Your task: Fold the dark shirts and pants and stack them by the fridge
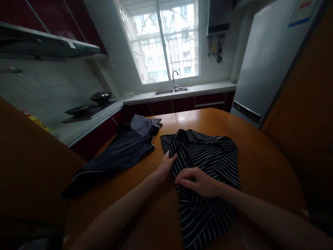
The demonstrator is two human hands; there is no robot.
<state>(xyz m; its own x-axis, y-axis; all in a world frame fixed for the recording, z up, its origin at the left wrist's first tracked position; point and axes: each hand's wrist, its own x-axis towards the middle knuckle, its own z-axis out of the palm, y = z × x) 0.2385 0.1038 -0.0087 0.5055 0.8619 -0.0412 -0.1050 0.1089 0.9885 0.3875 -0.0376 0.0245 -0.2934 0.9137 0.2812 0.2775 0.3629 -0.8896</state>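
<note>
A black garment with white stripes (215, 156) lies spread and rumpled over the wooden table (255, 166). My left hand (166, 165) grips its left side, thumb on top of a bunched fold and fingers beneath. Just to the right and nearer to me, my right hand (195, 180) rests over the same cloth, its fingers curled down with the tips against the fabric. Whether those fingertips pinch the striped cloth is hard to see, but they are closed together on it.
Dark blue and grey clothing (122, 146) lies heaped along the table's left side. Beyond the table are a sink (171, 91) under a window, a stove with pans (101, 97) at left, and a refrigerator (270, 55) at right.
</note>
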